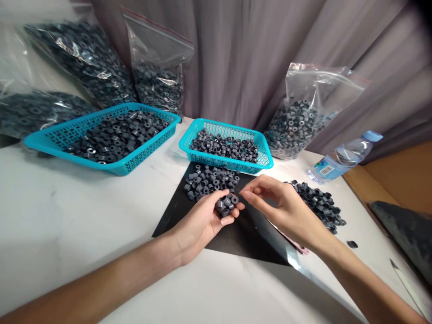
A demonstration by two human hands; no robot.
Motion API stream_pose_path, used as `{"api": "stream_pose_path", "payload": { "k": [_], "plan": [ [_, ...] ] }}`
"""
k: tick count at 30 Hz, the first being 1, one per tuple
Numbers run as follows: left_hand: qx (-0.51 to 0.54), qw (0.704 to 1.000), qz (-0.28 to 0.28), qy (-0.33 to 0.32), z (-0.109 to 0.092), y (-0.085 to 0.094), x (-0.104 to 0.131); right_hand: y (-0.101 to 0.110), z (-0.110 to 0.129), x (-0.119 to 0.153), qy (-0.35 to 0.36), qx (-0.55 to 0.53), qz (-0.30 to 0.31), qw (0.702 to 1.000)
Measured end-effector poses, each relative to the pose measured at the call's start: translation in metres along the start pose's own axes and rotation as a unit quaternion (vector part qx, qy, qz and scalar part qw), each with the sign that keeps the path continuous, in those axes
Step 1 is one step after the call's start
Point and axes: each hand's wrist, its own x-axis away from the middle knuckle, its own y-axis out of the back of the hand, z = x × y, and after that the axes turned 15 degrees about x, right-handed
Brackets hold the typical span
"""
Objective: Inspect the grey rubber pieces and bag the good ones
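Observation:
Several small dark grey cylinders with holes through them (pixel 227 204) lie in the cupped palm of my left hand (pixel 202 218), its fingers curled around them. Just to the right is my right hand (pixel 281 200), thumb and forefinger brought together in a pinch close to the left fingertips. Whether a piece sits in that pinch I cannot make out. Beneath both hands lies a black sheet (pixel 243 243), and a loose pile of the same cylinders (pixel 205 182) rests on its far part. Partly covered by my right hand is a pink-edged object (pixel 302 249).
Two blue baskets (pixel 126 167) (pixel 199 157) hold more cylinders. Filled zip bags (pixel 158 81) (pixel 297 117) stand behind. On the right are another pile (pixel 324 209), a lone piece (pixel 352 244), a water bottle (pixel 344 157) and a pointed, blade-like tool (pixel 407 281).

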Motion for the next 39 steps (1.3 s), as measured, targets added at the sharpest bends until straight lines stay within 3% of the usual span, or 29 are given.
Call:
{"api": "stream_pose_path", "payload": {
  "k": [6,12,18,23,27,30,33,36,39],
  "plan": [
    [-0.041,0.998,0.005,-0.047,0.003,0.001,0.002,-0.008,-0.002,0.0,-0.011,-0.015,-0.001,1.0],
    [-0.098,0.994,0.022,-0.047,0.003,0.005,0.003,-0.014,-0.003,0.002,-0.032,-0.016,-0.005,0.999],
    [-0.127,0.99,0.036,-0.058,0.003,0.01,-0.004,-0.008,-0.003,0.001,-0.022,-0.005,-0.021,1.0],
    [-0.101,0.994,0.012,-0.043,0.002,0.01,-0.007,0.004,-0.02,-0.005,-0.04,0.088,-0.067,0.993],
    [-0.099,0.994,0.012,-0.037,0.001,0.009,-0.005,0.009,-0.035,-0.009,-0.051,0.284,-0.07,0.955],
    [-0.099,0.995,0.011,-0.029,0.0,0.008,-0.003,0.006,-0.041,-0.01,-0.091,0.423,-0.027,0.901],
    [-0.104,0.994,0.018,-0.019,-0.001,0.006,-0.001,0.004,-0.046,-0.008,-0.127,0.494,0.031,0.859],
    [-0.127,0.991,0.049,0.019,0.001,0.002,0.003,0.004,-0.05,-0.005,-0.127,0.523,0.031,0.842],
    [-0.145,0.984,0.084,0.066,0.007,-0.002,0.008,0.003,-0.049,-0.003,-0.114,0.507,-0.033,0.854]
  ]
}}
